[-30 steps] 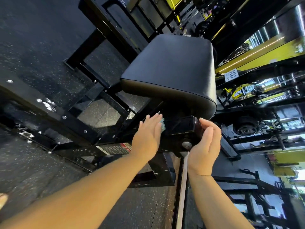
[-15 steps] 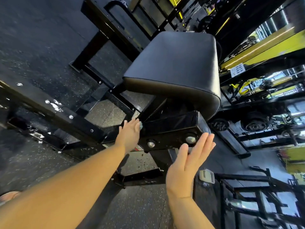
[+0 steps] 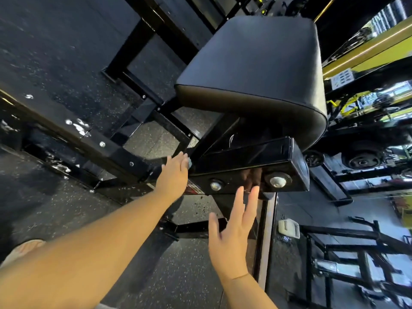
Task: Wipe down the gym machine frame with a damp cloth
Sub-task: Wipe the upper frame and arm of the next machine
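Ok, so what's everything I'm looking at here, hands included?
Seat pad: one, black, top centre, above the frame.
Frame beam: one, glossy black, centre, under the pad.
Bolts: two, silver, on the beam's near face.
Cloth: one, pale blue-green, mostly hidden under the left hand, at the beam's left end.
Warning label: one, red and white, on the frame beside the left hand.
Floor: one, black with pale specks, all round.
Weight plates: at least two, black, right, behind the pad.
Left hand: one, fingers straight, pressing the cloth on the frame.
Right hand: one, fingers spread, just below the beam.
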{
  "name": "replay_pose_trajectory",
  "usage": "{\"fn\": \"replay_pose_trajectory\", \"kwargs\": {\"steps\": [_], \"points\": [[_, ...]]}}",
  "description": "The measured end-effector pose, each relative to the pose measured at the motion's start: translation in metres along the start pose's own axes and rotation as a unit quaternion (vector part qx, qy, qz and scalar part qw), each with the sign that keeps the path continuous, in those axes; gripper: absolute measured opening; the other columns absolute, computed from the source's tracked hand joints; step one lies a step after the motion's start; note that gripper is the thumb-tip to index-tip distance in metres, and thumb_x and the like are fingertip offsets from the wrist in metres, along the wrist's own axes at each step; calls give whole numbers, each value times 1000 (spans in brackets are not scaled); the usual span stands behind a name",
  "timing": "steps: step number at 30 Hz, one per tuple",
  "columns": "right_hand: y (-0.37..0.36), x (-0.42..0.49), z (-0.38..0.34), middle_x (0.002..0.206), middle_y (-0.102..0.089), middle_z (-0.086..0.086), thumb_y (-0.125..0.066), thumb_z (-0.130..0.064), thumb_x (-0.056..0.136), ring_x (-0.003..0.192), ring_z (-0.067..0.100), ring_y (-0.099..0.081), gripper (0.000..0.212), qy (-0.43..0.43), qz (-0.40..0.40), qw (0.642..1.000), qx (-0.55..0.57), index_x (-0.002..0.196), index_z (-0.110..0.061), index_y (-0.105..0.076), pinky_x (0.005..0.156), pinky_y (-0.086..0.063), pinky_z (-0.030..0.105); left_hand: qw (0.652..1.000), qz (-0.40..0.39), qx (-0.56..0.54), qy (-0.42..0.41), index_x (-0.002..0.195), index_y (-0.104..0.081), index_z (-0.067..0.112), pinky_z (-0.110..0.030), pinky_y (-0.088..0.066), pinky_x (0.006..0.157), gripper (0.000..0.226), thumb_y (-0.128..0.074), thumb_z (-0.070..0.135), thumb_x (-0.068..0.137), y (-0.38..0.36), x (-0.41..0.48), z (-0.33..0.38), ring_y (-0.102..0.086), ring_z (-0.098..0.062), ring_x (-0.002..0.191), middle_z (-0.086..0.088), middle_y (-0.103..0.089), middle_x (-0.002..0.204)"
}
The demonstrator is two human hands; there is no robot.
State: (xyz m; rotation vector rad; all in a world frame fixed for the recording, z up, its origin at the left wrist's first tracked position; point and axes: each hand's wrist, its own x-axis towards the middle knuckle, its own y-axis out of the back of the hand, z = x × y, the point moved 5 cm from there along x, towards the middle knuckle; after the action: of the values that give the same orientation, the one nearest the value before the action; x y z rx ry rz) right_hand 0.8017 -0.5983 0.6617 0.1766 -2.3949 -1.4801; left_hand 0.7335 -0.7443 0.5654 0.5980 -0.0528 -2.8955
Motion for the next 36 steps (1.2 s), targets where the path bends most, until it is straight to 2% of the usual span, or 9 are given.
{"fn": "replay_pose_trajectory", "kwargs": {"steps": [6, 9, 13, 18, 23, 27, 30, 34, 36], "points": [[-1, 0, -5, 157, 17, -19, -55, -29, 89, 148, 12, 3, 80, 18, -3, 1000, -3, 149, -42, -3, 115, -9, 26, 1000, 7, -11, 10, 144, -35, 18, -40, -13, 117, 43, -24, 29, 104, -1, 0, 27, -15, -21, 145, -4, -28, 154], [19, 10, -13, 154, -12, -16, -47, -35, 89, 144, 8, -15, 70, 27, 75, 997, 16, 148, -46, -11, 116, -16, 21, 998, 19, -19, -62, 143, -37, 18, -32, -16, 117, 42, -27, 29, 103, -7, -14, 76, -23, -14, 142, 0, -32, 152], [54, 33, -14, 123, -41, -17, -48, -31, 89, 112, 24, -49, 37, 11, 170, 982, 78, 125, -39, -42, 94, -43, 45, 977, 1, -64, -205, 145, -32, 25, -25, -16, 116, 43, -26, 30, 103, -19, -57, 152, -21, -2, 140, 11, -30, 151], [69, 35, -9, 107, -57, -6, -49, -35, 91, 104, 18, -56, 17, -43, 135, 977, 162, 107, -38, -51, 88, -48, 47, 948, -5, 19, -318, 144, -34, 26, -18, -16, 109, 43, -25, 33, 102, -27, -80, 213, -19, -4, 142, 11, -30, 152], [84, 35, -15, 109, -56, -8, -54, -15, 91, 103, 5, -58, 30, -77, 153, 955, 243, 112, -35, -46, 87, -47, 16, 884, 53, 116, -450, 139, -43, 17, -26, -25, 106, 47, -29, 37, 99, -24, -87, 201, -21, -7, 136, 0, -37, 148], [98, 33, -12, 122, -49, 8, -51, -15, 88, 110, 16, -56, 40, -89, 217, 924, 303, 125, -27, -41, 86, -50, 20, 890, 61, 112, -438, 146, -8, 34, -34, -20, 111, 53, -23, 41, 95, -29, -87, 150, -4, -5, 143, 15, -5, 153], [102, 38, -12, 128, -47, -1, -49, -24, 89, 111, 16, -55, 42, -100, 196, 922, 320, 129, -34, -40, 91, -51, 29, 893, 95, 139, -417, 143, 8, 38, -43, -16, 114, 53, -17, 44, 96, -33, -82, 139, 14, -4, 142, 19, 10, 152], [104, 41, -8, 104, -54, -39, -46, -13, 100, 107, 3, -58, 32, -117, 175, 897, 388, 122, -37, -43, 89, -52, 25, 811, 170, 220, -514, 147, -11, 15, -47, -13, 114, 50, -14, 37, 102, -38, -89, 166, -1, -26, 142, -7, -7, 154], [102, 40, -2, 109, -55, -35, -46, -17, 100, 108, 3, -57, 28, -122, 172, 887, 410, 121, -36, -45, 87, -52, 23, 745, 187, 287, -572, 151, -1, 14, -42, -5, 118, 53, -14, 33, 103, -39, -88, 164, 2, -29, 144, -7, 3, 157]]}}
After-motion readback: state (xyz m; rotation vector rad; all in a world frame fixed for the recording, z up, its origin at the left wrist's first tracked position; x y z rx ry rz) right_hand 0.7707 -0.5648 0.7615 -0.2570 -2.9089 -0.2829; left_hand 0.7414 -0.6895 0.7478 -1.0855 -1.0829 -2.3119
